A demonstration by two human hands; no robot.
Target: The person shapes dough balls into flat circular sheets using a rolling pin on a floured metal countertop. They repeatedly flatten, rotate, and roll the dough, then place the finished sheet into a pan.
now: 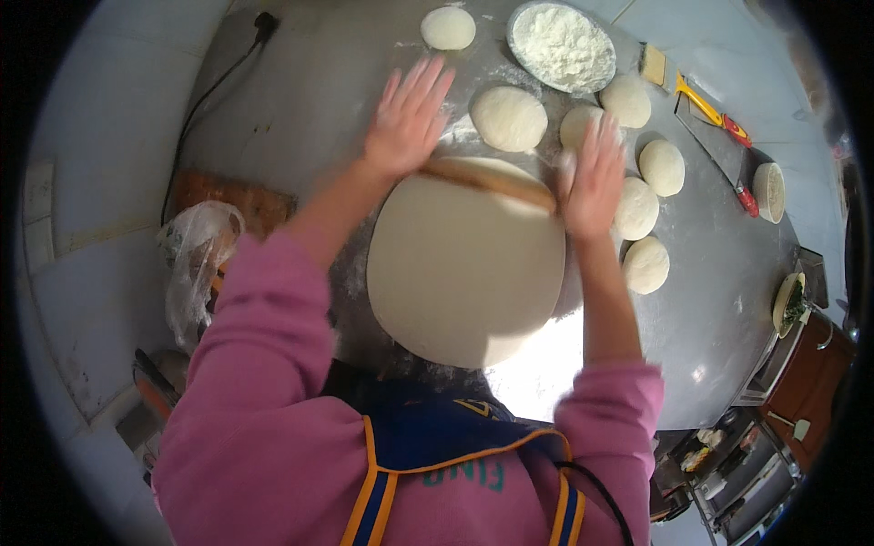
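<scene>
A large round sheet of dough lies flat on the metal worktop before me. Across its far edge rests a wooden rolling pin, somewhat blurred. My left hand is at the pin's left end, flat, palm down, fingers extended. At the other end is my right hand, also flat and blurred, its fingertips over a dough ball. Whether either palm presses on the pin cannot be told. Another dough ball sits between the hands, just beyond the pin.
A bowl of flour stands at the far side. Several dough balls lie to the right, with a brush, a red-handled tool and a small bowl beyond. A plastic bag and a black cable are at left.
</scene>
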